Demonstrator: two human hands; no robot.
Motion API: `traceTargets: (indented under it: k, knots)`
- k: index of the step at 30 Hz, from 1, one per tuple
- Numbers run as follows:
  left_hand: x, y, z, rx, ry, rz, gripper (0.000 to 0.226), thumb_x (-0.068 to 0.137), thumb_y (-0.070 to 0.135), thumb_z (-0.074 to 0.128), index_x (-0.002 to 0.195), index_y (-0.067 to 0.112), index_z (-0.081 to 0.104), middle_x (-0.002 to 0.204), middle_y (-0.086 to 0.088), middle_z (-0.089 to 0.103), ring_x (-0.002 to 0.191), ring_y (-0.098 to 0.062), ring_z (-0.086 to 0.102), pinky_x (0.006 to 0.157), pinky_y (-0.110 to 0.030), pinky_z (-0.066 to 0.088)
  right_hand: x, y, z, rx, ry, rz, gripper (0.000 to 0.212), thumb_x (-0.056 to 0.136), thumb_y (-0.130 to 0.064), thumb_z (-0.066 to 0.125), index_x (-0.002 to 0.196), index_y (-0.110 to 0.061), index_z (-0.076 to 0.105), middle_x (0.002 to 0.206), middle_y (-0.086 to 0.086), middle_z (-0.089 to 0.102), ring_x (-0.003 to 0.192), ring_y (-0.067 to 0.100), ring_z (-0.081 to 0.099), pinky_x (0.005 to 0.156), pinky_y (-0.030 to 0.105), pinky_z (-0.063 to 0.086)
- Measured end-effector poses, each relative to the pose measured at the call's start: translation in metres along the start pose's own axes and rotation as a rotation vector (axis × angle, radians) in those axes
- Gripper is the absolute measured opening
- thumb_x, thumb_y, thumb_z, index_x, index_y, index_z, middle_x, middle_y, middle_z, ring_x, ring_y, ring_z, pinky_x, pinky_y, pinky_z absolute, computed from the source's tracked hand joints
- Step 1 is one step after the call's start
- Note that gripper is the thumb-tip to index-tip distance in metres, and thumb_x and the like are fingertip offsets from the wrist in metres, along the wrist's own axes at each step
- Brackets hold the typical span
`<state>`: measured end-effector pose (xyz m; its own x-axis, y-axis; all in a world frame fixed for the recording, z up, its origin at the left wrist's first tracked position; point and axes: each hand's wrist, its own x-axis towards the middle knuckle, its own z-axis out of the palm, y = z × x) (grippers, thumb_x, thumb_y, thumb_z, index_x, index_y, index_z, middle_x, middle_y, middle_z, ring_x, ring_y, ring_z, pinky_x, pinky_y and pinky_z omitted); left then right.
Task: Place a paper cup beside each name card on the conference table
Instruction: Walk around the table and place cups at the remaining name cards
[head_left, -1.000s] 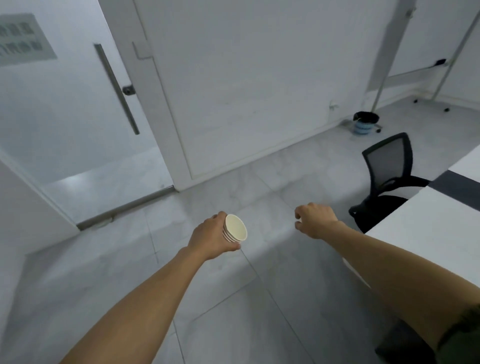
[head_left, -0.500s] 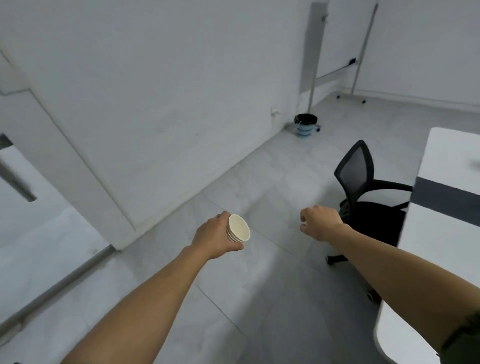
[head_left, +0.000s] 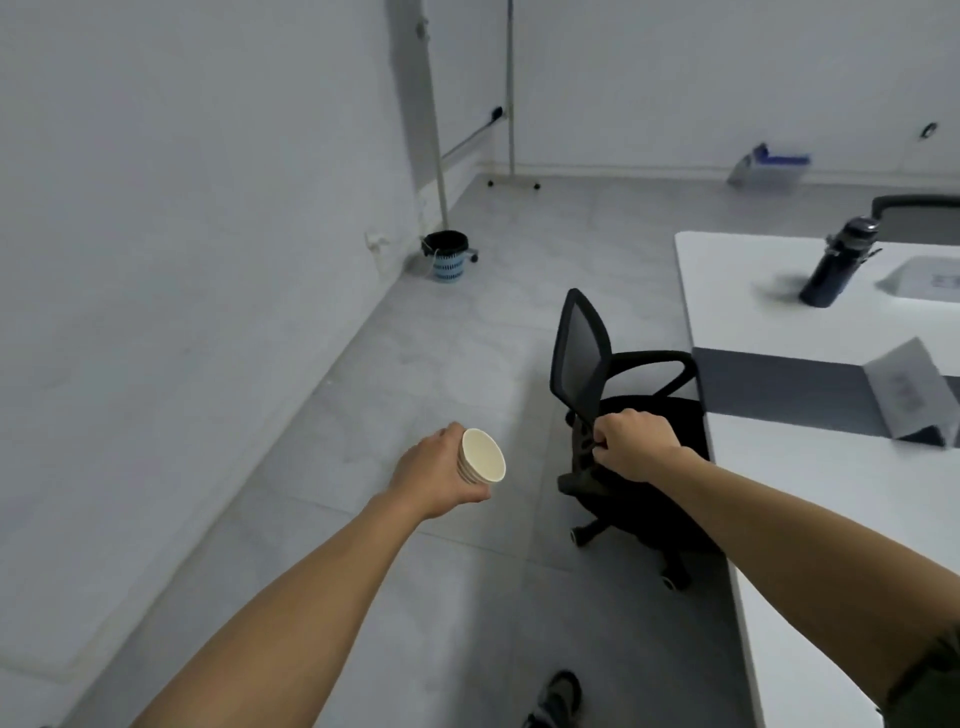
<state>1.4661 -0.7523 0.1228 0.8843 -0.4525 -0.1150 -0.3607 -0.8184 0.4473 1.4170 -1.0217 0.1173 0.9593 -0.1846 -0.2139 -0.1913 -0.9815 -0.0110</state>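
Left hand (head_left: 434, 475) is wrapped around a stack of paper cups (head_left: 480, 462), tipped sideways so the open mouth faces the conference table (head_left: 831, 493). The top cup's inside looks bare. The stack is off the table, out past its left edge over the floor, so no cup is on it yet.

Right hand (head_left: 634, 444) is curled into a fist with nothing in it that I can see. It lines up with the back post of the office chair (head_left: 587, 358) at the table's left edge, and I can't tell if it touches it.

On the table's far end stands a dark water bottle (head_left: 836, 262) with its cap on, contents hidden. Nearer, a folded name card (head_left: 914, 395) sits on the table's dark strip. Well left of the table, by the wall, is a small bin (head_left: 445, 255) with a black liner, and I can't see what's in it.

Compared to half a second ago, only the table's bare corner showed then, and now the bottle and card are in view. The chair was off beside the right hand and now sits right behind it. Both hands have kept the same grip and fist.
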Motion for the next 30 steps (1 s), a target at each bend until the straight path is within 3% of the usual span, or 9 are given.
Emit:
traceTargets:
  k: [10,13,19,23,30]
  knots:
    - [0.197,0.061,-0.014,0.006,-0.055,0.153,0.072,0.064,0.049,0.083,0.122,0.021,0.049,0.118,0.001,0.062,0.104,-0.022,0.058,0.082,-0.036,0.051,0.128,0.093,-0.036,0.084,0.012,0.120,0.019,0.092,-0.034,0.056,0.092,-0.017,0.064,0.093,0.006,0.067,0.082,0.030,0.063,0.066,0.033,0.045]
    - [0.244,0.079,-0.009,0.010,-0.083,0.212,0.072,0.065,0.047,0.083,0.124,0.021,0.049,0.120,0.001,0.061,0.106,-0.023,0.057,0.081,-0.035,0.049,0.154,0.120,-0.040,0.092,0.013,0.180,0.023,0.092,-0.035,0.054,0.100,-0.016,0.066,0.097,0.007,0.069,0.086,0.030,0.065,0.070,0.034,0.048]
    - [0.342,0.130,0.012,0.035,-0.176,0.370,0.071,0.063,0.047,0.083,0.120,0.022,0.050,0.117,0.002,0.062,0.106,-0.024,0.059,0.083,-0.038,0.052,0.189,0.185,-0.044,0.112,-0.027,0.380,0.022,0.089,-0.032,0.054,0.092,-0.014,0.066,0.094,0.007,0.065,0.087,0.031,0.063,0.064,0.030,0.041]
    - [0.419,0.171,0.023,0.029,-0.247,0.514,0.070,0.063,0.046,0.084,0.120,0.022,0.051,0.118,0.002,0.062,0.108,-0.024,0.059,0.081,-0.036,0.050,0.210,0.228,-0.053,0.152,-0.005,0.559,0.027,0.091,-0.032,0.054,0.110,-0.018,0.068,0.112,0.007,0.067,0.103,0.030,0.065,0.075,0.032,0.049]
    - [0.490,0.253,0.047,0.055,-0.354,0.728,0.067,0.061,0.047,0.083,0.115,0.022,0.052,0.112,-0.002,0.066,0.104,-0.027,0.061,0.077,-0.037,0.049,0.203,0.274,-0.069,0.223,0.040,0.759,0.029,0.089,-0.035,0.058,0.107,-0.016,0.069,0.106,0.007,0.070,0.096,0.029,0.066,0.084,0.041,0.057]
